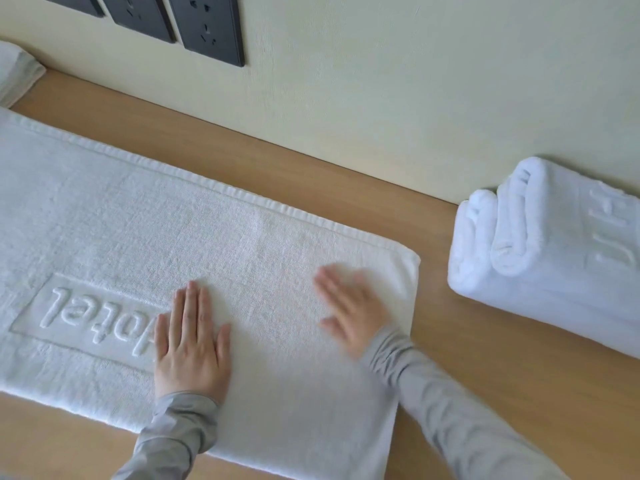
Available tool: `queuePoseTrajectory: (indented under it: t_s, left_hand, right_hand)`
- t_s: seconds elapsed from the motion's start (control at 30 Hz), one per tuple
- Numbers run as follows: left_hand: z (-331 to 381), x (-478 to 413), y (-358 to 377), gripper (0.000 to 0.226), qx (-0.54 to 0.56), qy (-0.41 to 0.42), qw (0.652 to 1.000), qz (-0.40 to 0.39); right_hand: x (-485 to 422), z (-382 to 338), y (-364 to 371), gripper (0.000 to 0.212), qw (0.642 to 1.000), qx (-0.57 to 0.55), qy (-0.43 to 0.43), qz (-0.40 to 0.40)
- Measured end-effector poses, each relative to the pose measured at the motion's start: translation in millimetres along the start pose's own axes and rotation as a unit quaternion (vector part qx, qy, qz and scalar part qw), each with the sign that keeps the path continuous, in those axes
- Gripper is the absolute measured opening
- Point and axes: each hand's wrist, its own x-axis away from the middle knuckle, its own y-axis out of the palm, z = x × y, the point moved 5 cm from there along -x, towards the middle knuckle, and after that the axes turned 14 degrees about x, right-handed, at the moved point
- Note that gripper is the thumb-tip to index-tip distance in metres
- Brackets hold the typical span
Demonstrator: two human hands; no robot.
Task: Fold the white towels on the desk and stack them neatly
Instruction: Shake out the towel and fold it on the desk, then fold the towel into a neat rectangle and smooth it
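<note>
Grey-sleeved hands (191, 336) (353, 311) press flat on ribbed, embossed terry towel (173, 230)

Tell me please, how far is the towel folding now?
Done: two folded towels lie at the right. In hand: the left hand and right hand press flat on a long towel, apparently folded once. Left: fold it shorter and stack it with the others.

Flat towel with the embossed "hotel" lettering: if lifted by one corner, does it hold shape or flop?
The flat towel will likely flop: it is soft terry lying limp on the desk under the left hand and right hand. Probably heavyish, since it looks thick with a ribbed hem. Unlikely to slide freely, as the pile should grip the wood.
</note>
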Motion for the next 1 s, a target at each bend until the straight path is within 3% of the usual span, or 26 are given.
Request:
queuePoseTrajectory:
  t_s: [0.1, 0.17, 0.23, 0.4, 0.57, 0.73, 0.87, 1.0]
  left_hand:
    - [-0.3, -0.6, 0.8, 0.065, 0.0, -0.001, 1.0, -0.001]
    - [-0.6, -1.3, 0.7, 0.065, 0.001, -0.001, 1.0, 0.0]
    - [-0.9, -1.3, 1.1, 0.065, 0.003, -0.002, 1.0, -0.002]
    - [-0.5, -1.0, 1.3, 0.065, 0.013, 0.001, 1.0, -0.001]
    - [-1.2, -1.1, 0.8, 0.064, 0.026, 0.008, 1.0, -0.003]
    - [-1.2, -1.0, -0.2, 0.064, 0.032, 0.014, 0.999, -0.006]
    - [-0.5, -1.3, -3.2, 0.067, 0.047, 0.01, 0.999, -0.008]
    - [1.0, -3.1, -14.2, 0.059, 0.176, -0.034, 0.984, 0.008]
  right_hand:
    - [11.2, 84.8, 14.9, 0.062, 0.982, -0.034, 0.179, -0.041]
    - [18.2, 114.2, 23.7, 0.064, 0.963, -0.043, 0.251, -0.091]
    - [19.9, 112.6, 19.3, 0.065, 0.953, -0.012, 0.289, -0.091]
    - [23.7, 2.0, -22.5, 0.066, 0.974, -0.048, 0.218, 0.027]
    - [55.5, -101.3, -8.7, 0.059, 0.989, -0.049, 0.136, 0.021]
    - [100.2, -72.7, 4.3, 0.057, 0.967, -0.065, 0.245, -0.017]
    - [108.9, -50.1, -0.8, 0.055, 0.959, -0.13, 0.253, -0.001]
    - [94.6, 1.7, -14.6, 0.058, 0.924, -0.241, 0.293, 0.04]
